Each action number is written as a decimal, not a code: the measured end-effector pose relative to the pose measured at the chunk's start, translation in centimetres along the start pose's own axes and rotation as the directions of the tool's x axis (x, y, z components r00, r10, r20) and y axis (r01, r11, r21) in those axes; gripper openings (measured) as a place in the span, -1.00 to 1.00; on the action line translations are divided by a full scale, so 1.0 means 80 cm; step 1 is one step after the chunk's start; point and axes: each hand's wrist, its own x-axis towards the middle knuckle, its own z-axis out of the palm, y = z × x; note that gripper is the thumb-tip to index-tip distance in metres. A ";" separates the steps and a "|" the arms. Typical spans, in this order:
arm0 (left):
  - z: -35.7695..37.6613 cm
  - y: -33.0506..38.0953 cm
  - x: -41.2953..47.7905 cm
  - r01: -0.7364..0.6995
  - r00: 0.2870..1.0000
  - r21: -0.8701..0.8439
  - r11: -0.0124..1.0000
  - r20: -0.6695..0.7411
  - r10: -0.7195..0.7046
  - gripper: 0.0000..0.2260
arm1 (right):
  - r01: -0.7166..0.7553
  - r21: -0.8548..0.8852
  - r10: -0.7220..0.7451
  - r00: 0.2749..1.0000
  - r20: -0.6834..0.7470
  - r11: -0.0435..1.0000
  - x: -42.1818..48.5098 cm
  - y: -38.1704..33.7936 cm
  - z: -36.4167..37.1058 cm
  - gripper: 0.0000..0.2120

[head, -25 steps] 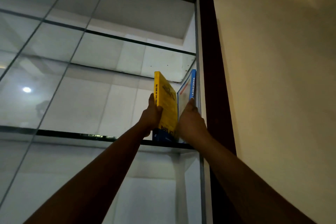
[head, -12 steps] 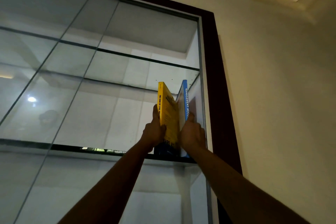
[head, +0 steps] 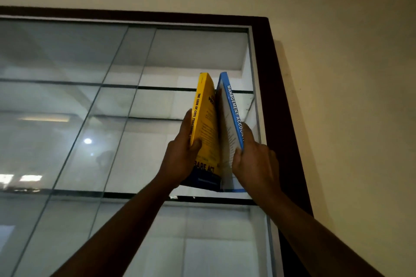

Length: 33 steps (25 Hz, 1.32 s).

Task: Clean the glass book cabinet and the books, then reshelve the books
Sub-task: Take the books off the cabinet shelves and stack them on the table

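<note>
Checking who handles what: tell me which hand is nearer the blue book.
Right. The right hand grips the blue book by its spine; the left hand grips the yellow book just left of it.

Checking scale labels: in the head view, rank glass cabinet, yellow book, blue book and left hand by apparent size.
1. glass cabinet
2. yellow book and blue book: about equal, not ranked
3. left hand, smallest

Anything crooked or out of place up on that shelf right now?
Yes: the yellow paperback book in the left hand and the blue-spined white book in the right hand are not upright. They lean toward each other, touching near their tops, at the right end of the glass shelf. Nothing looks damaged.
</note>
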 end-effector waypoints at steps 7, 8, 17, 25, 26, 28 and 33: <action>-0.050 0.074 -0.055 0.021 0.997 0.074 0.997 0.068 -0.026 -0.43 | 0.067 0.108 -0.055 0.992 -0.111 0.992 -0.056 -0.004 -0.056 -0.43; -0.058 0.081 -0.066 0.034 0.995 0.068 0.997 0.086 -0.040 -0.41 | 0.082 0.122 -0.065 0.988 -0.137 0.989 -0.068 -0.007 -0.063 -0.43; -0.142 0.156 -0.231 0.183 0.969 0.084 0.979 0.152 -0.194 -0.41 | 0.089 0.103 -0.069 0.980 -0.188 0.991 -0.215 -0.059 -0.134 -0.38; -0.293 0.206 -0.424 0.536 0.821 0.248 0.807 0.068 -0.567 -0.39 | 0.065 0.181 -0.084 0.992 0.098 0.981 -0.381 -0.172 -0.147 -0.40; -0.317 0.209 -0.447 0.569 0.799 0.267 0.778 0.041 -0.599 -0.38 | 0.064 0.208 -0.092 0.988 0.128 0.976 -0.396 -0.191 -0.144 -0.45; -0.368 0.212 -0.493 0.619 0.766 0.293 0.729 -0.021 -0.642 -0.34 | 0.078 0.277 -0.131 0.976 0.176 0.958 -0.430 -0.233 -0.131 -0.52; -0.502 0.227 -0.580 0.780 0.613 0.343 0.524 -0.250 -0.749 -0.34 | 0.040 0.457 -0.219 0.913 0.344 0.889 -0.513 -0.364 -0.073 -0.46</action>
